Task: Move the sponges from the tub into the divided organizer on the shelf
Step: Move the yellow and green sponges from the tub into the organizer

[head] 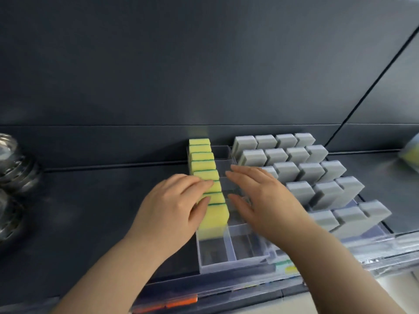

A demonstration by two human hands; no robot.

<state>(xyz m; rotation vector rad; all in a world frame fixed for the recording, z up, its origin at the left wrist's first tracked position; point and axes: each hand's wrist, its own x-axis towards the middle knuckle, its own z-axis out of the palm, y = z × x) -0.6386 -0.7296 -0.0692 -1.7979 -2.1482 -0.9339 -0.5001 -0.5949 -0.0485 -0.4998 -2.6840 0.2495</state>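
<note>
Head view: the dark shelf carries a clear divided organizer. Grey sponges stand on edge in rows across its right part. The yellow sponges fill its left column, a row whose long axis runs straight away from the person. The left hand is nearer, reaching in from the left with relaxed fingers resting on that row. The right hand hovers flat and released over the empty column just right of it. The tub is not visible.
</note>
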